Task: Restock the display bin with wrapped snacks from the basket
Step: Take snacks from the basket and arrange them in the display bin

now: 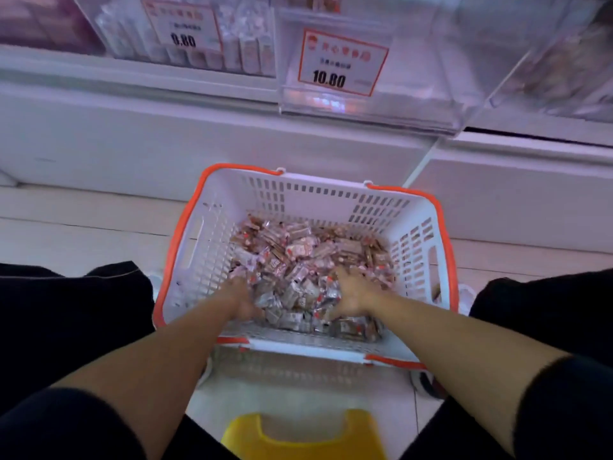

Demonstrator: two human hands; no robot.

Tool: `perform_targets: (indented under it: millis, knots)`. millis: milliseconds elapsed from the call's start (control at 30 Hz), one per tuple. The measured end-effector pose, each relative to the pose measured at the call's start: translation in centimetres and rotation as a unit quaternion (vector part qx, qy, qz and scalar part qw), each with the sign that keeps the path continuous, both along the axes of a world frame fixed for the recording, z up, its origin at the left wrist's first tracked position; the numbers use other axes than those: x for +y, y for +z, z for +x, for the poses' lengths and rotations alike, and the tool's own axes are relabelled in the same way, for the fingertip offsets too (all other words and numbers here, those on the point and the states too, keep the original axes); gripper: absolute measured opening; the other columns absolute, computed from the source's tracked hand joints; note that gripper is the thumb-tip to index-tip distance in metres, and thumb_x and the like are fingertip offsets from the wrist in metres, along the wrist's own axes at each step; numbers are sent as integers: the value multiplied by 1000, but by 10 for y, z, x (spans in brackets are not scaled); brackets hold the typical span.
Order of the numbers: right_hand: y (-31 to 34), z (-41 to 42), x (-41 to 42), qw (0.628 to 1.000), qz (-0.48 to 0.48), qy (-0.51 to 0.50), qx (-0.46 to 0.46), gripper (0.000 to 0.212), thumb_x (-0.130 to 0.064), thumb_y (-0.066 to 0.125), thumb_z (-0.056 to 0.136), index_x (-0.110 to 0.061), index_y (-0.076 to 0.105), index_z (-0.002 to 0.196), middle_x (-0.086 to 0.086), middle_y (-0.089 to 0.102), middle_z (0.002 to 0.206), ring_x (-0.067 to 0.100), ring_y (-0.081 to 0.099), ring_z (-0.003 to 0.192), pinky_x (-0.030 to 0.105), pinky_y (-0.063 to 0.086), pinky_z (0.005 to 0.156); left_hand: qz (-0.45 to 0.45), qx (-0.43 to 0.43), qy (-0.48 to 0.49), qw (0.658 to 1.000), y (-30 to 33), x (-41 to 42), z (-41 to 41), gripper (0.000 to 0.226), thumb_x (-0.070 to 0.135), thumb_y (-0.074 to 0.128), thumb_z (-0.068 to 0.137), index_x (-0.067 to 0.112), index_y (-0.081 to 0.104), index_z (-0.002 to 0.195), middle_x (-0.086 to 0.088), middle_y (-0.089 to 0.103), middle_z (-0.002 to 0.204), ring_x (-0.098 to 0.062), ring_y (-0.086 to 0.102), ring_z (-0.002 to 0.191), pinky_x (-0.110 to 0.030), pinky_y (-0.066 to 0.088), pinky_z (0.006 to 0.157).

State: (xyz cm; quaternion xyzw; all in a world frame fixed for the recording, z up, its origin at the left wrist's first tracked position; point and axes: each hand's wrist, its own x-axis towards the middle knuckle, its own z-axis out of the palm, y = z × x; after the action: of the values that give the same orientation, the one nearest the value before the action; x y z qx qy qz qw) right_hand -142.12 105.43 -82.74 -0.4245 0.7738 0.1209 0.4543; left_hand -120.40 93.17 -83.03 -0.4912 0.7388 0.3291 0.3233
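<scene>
A white basket with an orange rim (pixel 212 234) stands on the floor between my knees, its bottom covered with many small wrapped snacks (pixel 298 257). Both my hands reach down into the pile: my left hand (pixel 240 298) lies at its left side and my right hand (pixel 351 293) at its right side, fingers pushed in among the wrappers. How the fingers lie is hidden by the snacks and blur. Above and behind the basket hangs a clear display bin (pixel 414 78) with a 10.80 price label (pixel 341 63); it looks nearly empty.
A second clear bin (pixel 185 31) with a 0.80 label holds packets at the upper left. Another bin (pixel 564 71) sits at the upper right. White shelf panels (pixel 132 144) back the basket. A yellow stool (pixel 302 436) is under me.
</scene>
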Motion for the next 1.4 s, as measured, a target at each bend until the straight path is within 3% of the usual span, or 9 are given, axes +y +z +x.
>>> perform_targets:
  millis: [133, 300, 433, 533, 633, 767, 933, 1200, 1400]
  knots:
    - [-43, 15, 1, 995, -37, -89, 22, 145, -60, 91, 50, -39, -8, 154, 5, -14, 163, 46, -1, 149, 57, 30, 112, 21, 38, 105, 994, -30, -13, 4, 112, 28, 88, 68, 13, 17, 153, -15, 32, 153, -31, 40, 136, -37, 37, 110]
    - [-65, 34, -8, 986, -141, -82, 45, 103, -40, 92, 61, -32, 27, 141, 12, 26, 146, 28, 61, 98, 37, 54, 88, 89, 75, 245, 963, -54, -14, -3, 94, 22, 85, 67, 14, 30, 143, -9, 50, 115, -23, 53, 102, -36, 46, 91]
    - [-66, 34, -12, 988, -155, -3, 2, 86, -44, 85, 71, -22, 40, 141, 9, 55, 133, 24, 60, 106, 37, 51, 94, 2, -4, 116, 993, -59, -17, -1, 72, 16, 83, 73, 13, 41, 131, -14, 62, 118, -30, 62, 104, -40, 52, 90]
    - [-64, 34, -15, 980, -145, -123, -53, 83, -38, 87, 71, -16, 47, 140, 7, 60, 129, 25, 62, 109, 38, 52, 95, -53, -52, -2, 997, -52, -15, 0, 23, 26, 74, 79, 10, 62, 91, -10, 69, 104, -26, 66, 95, -32, 52, 78]
    - [-60, 28, -8, 966, -124, -213, -81, 67, -33, 91, 67, -7, 58, 119, 7, 65, 97, 15, 58, 74, 38, 57, 77, -77, -63, -18, 995, -40, -22, -5, 33, 36, 80, 75, 13, 57, 71, -5, 65, 83, -23, 66, 85, -29, 52, 71]
    - [-39, 20, 10, 924, -87, -328, -177, 90, -19, 92, 68, -5, 43, 142, 6, 57, 84, 14, 59, 56, 25, 49, 48, 18, 8, 43, 999, -14, -31, -16, 33, 38, 73, 85, 10, 59, 74, -6, 60, 77, -20, 57, 73, -29, 49, 62]
    - [-2, 3, 16, 897, -120, -376, -201, 61, -23, 89, 72, -2, 58, 119, 13, 64, 98, 14, 60, 61, 25, 47, 50, 315, 196, 363, 854, 15, -26, -19, 25, 15, 61, 96, -1, 57, 115, -17, 63, 107, -26, 73, 86, -39, 62, 68]
    - [73, -4, -1, 717, -203, -505, -435, 17, -9, 67, 90, -3, 66, 106, 8, 73, 87, 13, 69, 72, 23, 56, 56, 396, 338, 413, 747, 59, -19, -25, 35, 10, 51, 100, -1, 53, 132, -20, 69, 115, -26, 72, 85, -38, 61, 67]
    - [162, -20, -24, 781, -243, -359, -450, 14, 5, 65, 87, -5, 75, 84, 4, 73, 80, 11, 72, 74, 24, 61, 64, 466, 404, 281, 735, 154, -35, -46, 44, -7, 51, 87, 10, 55, 128, -18, 66, 123, -34, 68, 106, -55, 56, 82]
